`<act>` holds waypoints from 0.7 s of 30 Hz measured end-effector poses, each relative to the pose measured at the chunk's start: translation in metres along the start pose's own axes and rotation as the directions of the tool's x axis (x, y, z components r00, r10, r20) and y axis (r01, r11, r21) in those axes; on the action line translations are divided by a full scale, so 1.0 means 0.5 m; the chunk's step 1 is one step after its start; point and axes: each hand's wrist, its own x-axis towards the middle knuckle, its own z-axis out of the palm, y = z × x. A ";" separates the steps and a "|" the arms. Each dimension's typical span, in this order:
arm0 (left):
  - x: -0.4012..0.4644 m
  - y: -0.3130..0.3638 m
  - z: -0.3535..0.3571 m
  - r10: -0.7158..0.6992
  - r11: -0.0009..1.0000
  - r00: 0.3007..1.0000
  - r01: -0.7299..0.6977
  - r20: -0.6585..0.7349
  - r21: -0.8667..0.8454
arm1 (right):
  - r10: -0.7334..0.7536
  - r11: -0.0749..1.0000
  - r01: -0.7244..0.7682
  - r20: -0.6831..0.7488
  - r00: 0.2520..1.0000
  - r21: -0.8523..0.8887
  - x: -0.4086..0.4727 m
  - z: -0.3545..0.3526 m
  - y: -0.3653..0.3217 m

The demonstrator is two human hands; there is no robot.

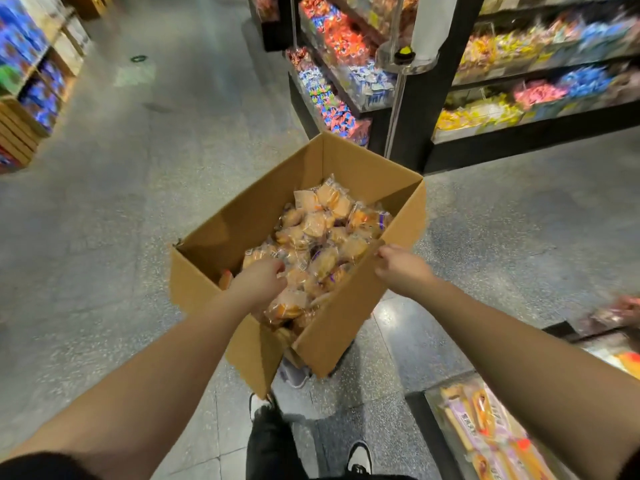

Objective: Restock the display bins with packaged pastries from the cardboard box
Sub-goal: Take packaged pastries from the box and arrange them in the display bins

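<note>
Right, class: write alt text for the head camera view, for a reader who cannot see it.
A person's left hand reaches into an open cardboard box of wrapped pastries while the right hand pinches its rim. Shop shelves of bright sweets stand behind.

Pastries [311, 244] in box [242, 216], shelves [519, 84] behind, bin [485, 434] right

An open cardboard box [242, 216] stands tilted on the floor [121, 202], its top uncovered, so a hand can reach straight down inside. Packaged pastries [311, 244] fill its right side; its left inner wall shows bare. The left hand [258, 280] is already inside; the right hand [398, 265] holds the right rim. Shelves [519, 81] rise beyond the far corner, a display bin [485, 438] sits near right. Left of the box, open floor.
</note>
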 end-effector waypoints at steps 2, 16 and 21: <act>0.067 -0.017 -0.010 0.037 0.999 0.999 -0.038 0.037 0.032 | 0.036 0.999 -0.036 -0.003 0.999 -0.029 0.056 -0.005 -0.017; 0.493 -0.108 -0.028 0.328 0.907 0.905 -0.382 0.271 0.179 | 0.312 0.936 -0.284 0.117 0.943 -0.210 0.382 0.044 -0.085; 0.598 -0.086 0.020 0.382 0.855 0.875 -0.456 0.297 0.248 | 0.291 0.928 -0.258 0.095 0.952 -0.268 0.519 0.056 -0.063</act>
